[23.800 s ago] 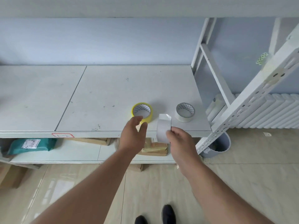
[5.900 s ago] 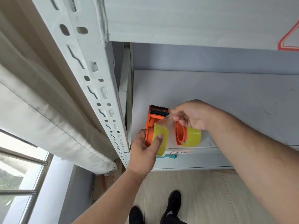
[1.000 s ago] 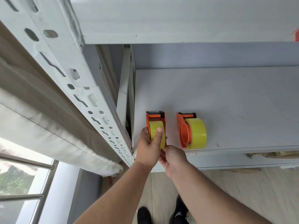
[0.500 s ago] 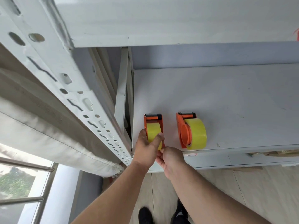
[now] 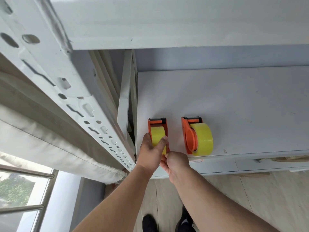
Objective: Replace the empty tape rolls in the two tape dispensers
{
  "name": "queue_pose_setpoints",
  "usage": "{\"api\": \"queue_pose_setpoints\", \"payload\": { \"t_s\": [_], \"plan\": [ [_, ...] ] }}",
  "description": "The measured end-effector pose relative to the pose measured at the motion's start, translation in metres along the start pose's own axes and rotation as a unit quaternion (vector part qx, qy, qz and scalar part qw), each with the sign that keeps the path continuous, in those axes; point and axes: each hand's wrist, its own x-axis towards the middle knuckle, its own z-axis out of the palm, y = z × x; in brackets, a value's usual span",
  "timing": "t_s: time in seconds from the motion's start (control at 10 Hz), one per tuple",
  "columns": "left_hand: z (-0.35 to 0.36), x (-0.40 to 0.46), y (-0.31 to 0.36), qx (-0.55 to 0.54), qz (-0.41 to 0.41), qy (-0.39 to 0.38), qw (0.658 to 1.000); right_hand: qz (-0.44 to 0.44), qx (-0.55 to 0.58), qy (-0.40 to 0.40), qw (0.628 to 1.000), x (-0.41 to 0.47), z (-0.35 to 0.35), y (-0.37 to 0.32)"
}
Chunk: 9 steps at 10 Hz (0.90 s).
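Two orange tape dispensers stand side by side near the front left corner of a white shelf board [image 5: 234, 101], each holding a yellow tape roll. My left hand [image 5: 151, 152] grips the left dispenser [image 5: 157, 122] from its near end, thumb pressed on its yellow roll [image 5: 157, 134]. My right hand [image 5: 175, 163] sits just below the shelf edge, its fingers at the near end of that dispenser; what they hold is hidden. The right dispenser [image 5: 188, 133] stands free with its yellow roll [image 5: 203, 139] facing right.
A white perforated rack upright [image 5: 66, 84] runs diagonally close on the left, with a higher shelf [image 5: 167, 22] overhead. Beige curtain fabric [image 5: 41, 134] and a window lie left. A lower shelf edge [image 5: 250, 166] and tiled floor are below.
Over the last second the left dispenser, in my left hand, slid slightly back and left on the shelf. My right hand stayed at its near end. The right dispenser has not moved.
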Motion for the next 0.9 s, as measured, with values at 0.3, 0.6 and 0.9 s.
{"api": "queue_pose_setpoints", "payload": {
  "t_s": [0.3,0.6,0.9],
  "plan": [
    [-0.005,-0.002,0.003,0.06,0.016,0.005,0.998,-0.012,-0.022,0.005,1.0,-0.011,-0.005,-0.008],
    [-0.007,-0.013,0.012,0.129,0.038,0.023,0.991,-0.005,-0.05,-0.004,0.999,-0.018,-0.01,-0.012],
    [-0.01,-0.033,0.018,0.103,0.039,0.045,0.993,-0.068,-0.12,0.021,0.99,-0.032,-0.017,-0.019]
  ]
}}
